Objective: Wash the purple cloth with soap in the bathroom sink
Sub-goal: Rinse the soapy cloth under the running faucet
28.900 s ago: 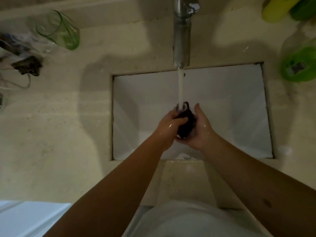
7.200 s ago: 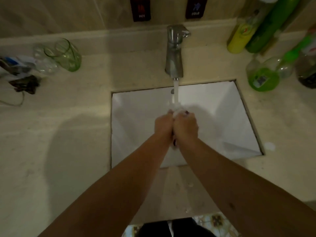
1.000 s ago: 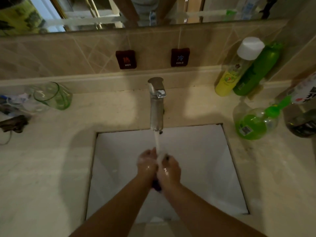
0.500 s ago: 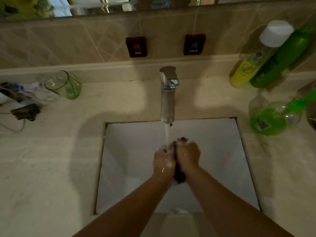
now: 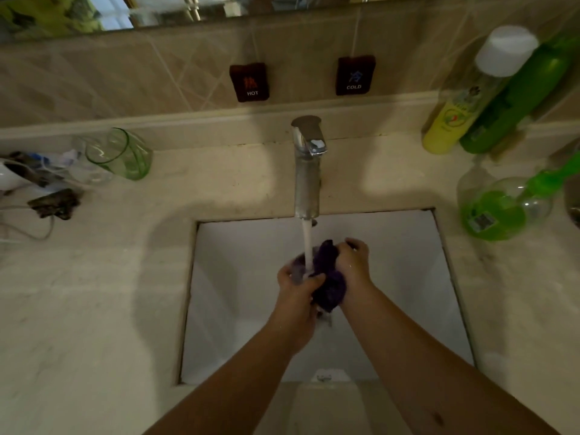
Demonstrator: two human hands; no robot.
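Purple cloth (image 5: 329, 277) in both hands' grip under running tap (image 5: 307, 171)

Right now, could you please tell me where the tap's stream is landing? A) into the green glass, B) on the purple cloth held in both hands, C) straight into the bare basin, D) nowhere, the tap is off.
B: the stream from the faucet hits the purple cloth, gripped by the left hand and right hand.

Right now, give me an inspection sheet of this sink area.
Surface: beige stone counter, white sink set in.
Job's things: purple cloth bunched under running faucet.
Clutter: green glass left; yellow bottle, green bottle, green soap dispenser right.
Hands: left hand and right hand both grip the cloth.
Cables: white cord far left.
Surroundings: hot/cold tags, mirror edge.
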